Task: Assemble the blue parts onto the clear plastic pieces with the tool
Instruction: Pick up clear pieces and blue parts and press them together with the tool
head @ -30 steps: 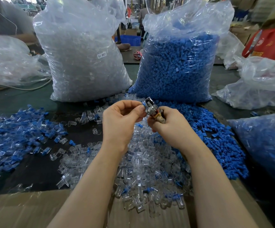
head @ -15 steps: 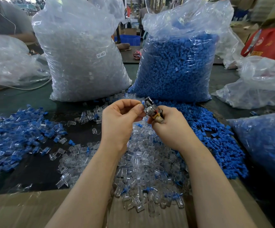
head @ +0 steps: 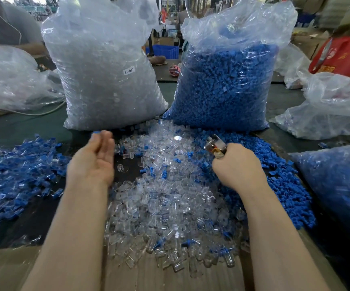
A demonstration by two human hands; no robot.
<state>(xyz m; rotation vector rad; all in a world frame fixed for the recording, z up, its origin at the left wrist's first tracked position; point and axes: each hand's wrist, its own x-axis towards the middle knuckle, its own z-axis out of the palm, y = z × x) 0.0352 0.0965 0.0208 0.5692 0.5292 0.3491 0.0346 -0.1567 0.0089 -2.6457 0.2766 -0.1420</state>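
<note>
**Right hand grips the tool; left hand spread over the piles**

The right hand (head: 238, 164) has its fingers curled round a small metal tool (head: 215, 144), whose shiny head sticks out above the knuckles at centre right of the frame. The left hand (head: 94, 158) holds nothing: its palm is turned up and inward, fingers straight and blurred, at centre left above the dark table (head: 23, 127).

Between and below the two hands lies a heap of clear plastic pieces (head: 170, 206), reaching down to the cardboard sheet (head: 6, 269) at the lower edge. A few blue bits are mixed into it. Loose blue parts (head: 285, 190) form a band to the right of the heap, just beside the right hand. At the left of the frame a spread of joined blue-and-clear pieces (head: 19, 171) covers the table.

Behind, two tall bags stand side by side: a bag of clear pieces (head: 107, 70) at upper left centre, with a small white label, and a bag of blue parts (head: 228, 80) at upper right centre. Another bag with blue contents (head: 337, 185) lies at the right edge.
</note>
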